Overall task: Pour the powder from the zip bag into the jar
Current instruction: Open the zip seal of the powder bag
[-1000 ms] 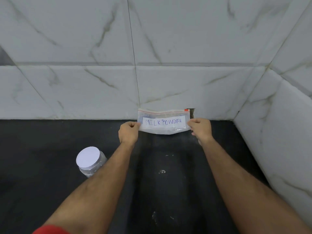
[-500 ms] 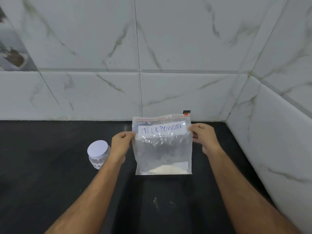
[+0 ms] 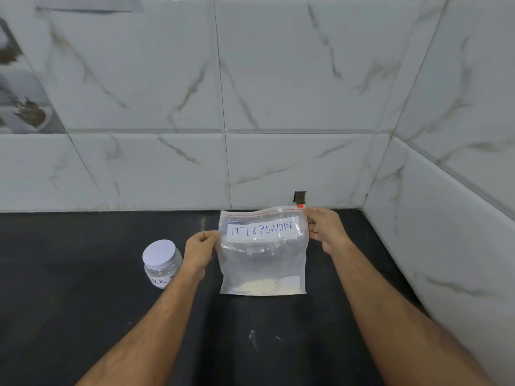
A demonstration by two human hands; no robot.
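Note:
A clear zip bag (image 3: 262,263) labelled MILK POWDER hangs upright over the black counter (image 3: 83,316). A little pale powder lies at its bottom. My left hand (image 3: 201,247) pinches the bag's left edge just below the label. At the top right corner, by the red zip slider, my right hand (image 3: 324,229) grips the bag. A small clear jar (image 3: 162,264) with a white lid stands on the counter just left of my left wrist, which hides part of its label.
White marble-look tiled walls (image 3: 278,107) rise behind and to the right, forming a corner at the back right. A small dark hole (image 3: 299,196) shows in the back wall above the bag. Specks of powder (image 3: 252,335) lie on the counter in front.
The bag was folded and held near the wall a second ago; it has since unfolded to hang full length. Both hands keep holding its sides, and my right hand has shifted up towards the slider.

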